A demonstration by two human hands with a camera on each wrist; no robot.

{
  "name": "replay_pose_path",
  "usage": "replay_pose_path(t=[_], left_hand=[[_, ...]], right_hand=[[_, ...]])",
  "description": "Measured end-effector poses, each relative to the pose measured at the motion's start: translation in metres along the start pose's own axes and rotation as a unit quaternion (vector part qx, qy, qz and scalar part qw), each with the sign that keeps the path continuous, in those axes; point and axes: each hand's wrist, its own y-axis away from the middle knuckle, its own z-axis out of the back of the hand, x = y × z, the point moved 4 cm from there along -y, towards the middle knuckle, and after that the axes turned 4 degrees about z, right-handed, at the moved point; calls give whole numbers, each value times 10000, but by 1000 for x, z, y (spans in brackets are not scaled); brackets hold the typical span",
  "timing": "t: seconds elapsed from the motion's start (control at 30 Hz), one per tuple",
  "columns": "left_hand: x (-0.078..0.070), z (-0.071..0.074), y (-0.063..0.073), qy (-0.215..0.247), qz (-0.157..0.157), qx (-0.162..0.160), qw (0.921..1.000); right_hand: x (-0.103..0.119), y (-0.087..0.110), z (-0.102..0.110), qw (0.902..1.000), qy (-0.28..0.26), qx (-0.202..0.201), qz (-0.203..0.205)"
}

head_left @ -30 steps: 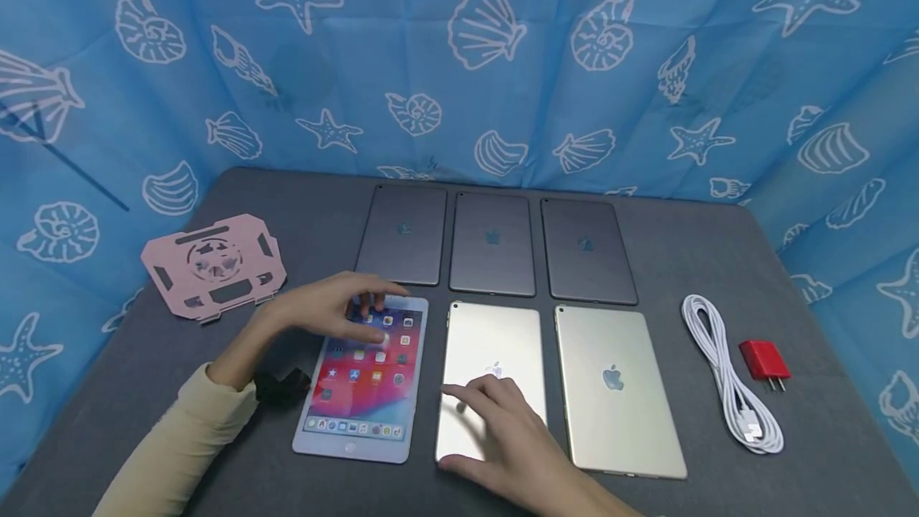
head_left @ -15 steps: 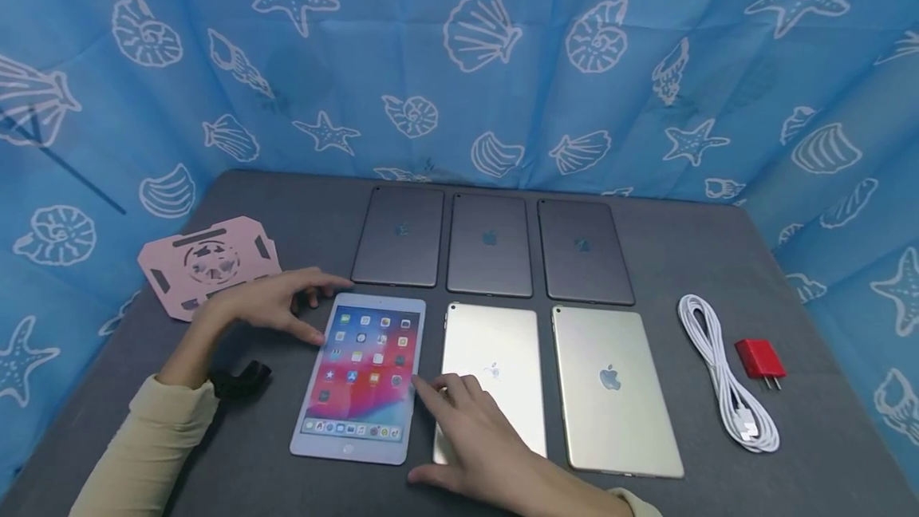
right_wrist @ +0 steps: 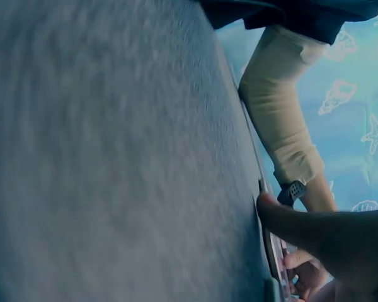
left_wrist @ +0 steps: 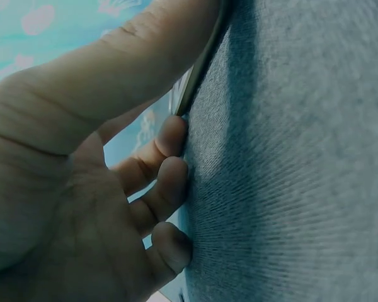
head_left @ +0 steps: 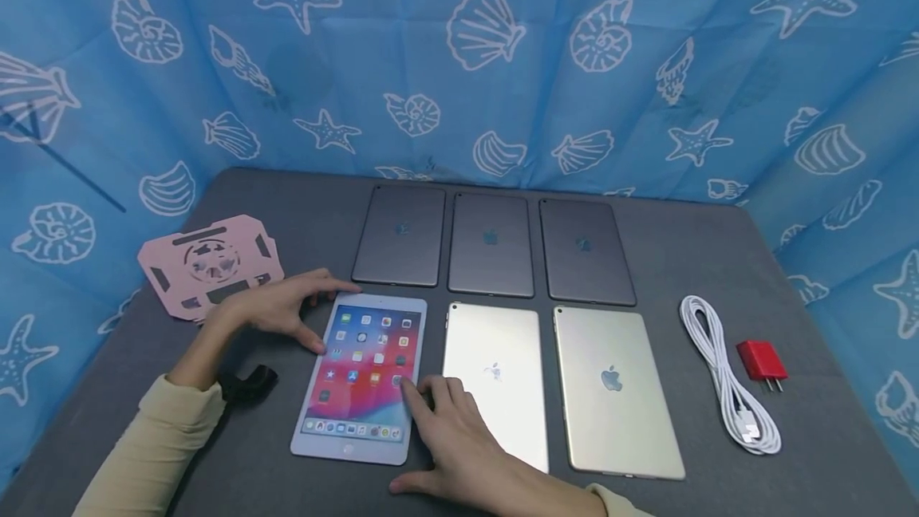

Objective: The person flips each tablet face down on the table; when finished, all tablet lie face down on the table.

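A white-framed tablet (head_left: 359,373) lies face up on the grey table, its screen lit with app icons. My left hand (head_left: 282,306) is at its upper left corner, the index fingertip by the top edge and the thumb on the left edge. In the left wrist view, the thumb (left_wrist: 107,82) meets the tablet's edge while other fingertips rest by the cloth. Beside the right edge, my right hand (head_left: 455,443) touches the tablet with its index finger, thumb spread toward the lower corner. Under that hand lies a gold tablet (head_left: 495,341), back up, partly hidden.
Another gold tablet (head_left: 617,389) lies to the right, back up. Behind are three dark grey tablets, among them the middle one (head_left: 491,262). A pink stand (head_left: 215,262) sits far left, partly behind my left hand. A white cable (head_left: 725,373) and red charger (head_left: 762,360) lie right.
My left hand has drawn back left from over the screen to the tablet's upper left corner. The right hand has moved left from the gold tablet to the lit tablet's right edge.
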Motion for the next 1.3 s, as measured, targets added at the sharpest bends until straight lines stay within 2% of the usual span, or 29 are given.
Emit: replay_pose_path(t=[0.33, 0.5, 0.67, 0.93, 1.07, 1.13, 1.23, 1.3], left_hand=[[3, -3, -2, -24, 82, -76, 9999], [2, -3, -2, -20, 0, -144, 9999], [0, -4, -2, -18, 21, -163, 9999], [0, -4, -4, -42, -133, -318, 9994], [1, -4, -5, -16, -221, -392, 9990], [1, -4, -6, -11, -250, -435, 9987], [2, -3, -7, -8, -229, -534, 9983], [2, -4, -8, 4, -224, -632, 9978]], right_hand=[[-2, -3, -8, 9998, -91, -57, -182], [-3, -4, -9, 9997, -106, -38, -212], [-8, -4, -10, 9986, -502, -18, -150], [-13, -5, -9, 9906, -1299, -418, 8], [-15, -4, -8, 9818, -1815, -561, -19], [-15, -3, -6, 9740, -2165, -668, 42], [-14, -3, -3, 9550, -2842, -791, 311], [-12, -3, 0, 9326, -3432, -899, 670]])
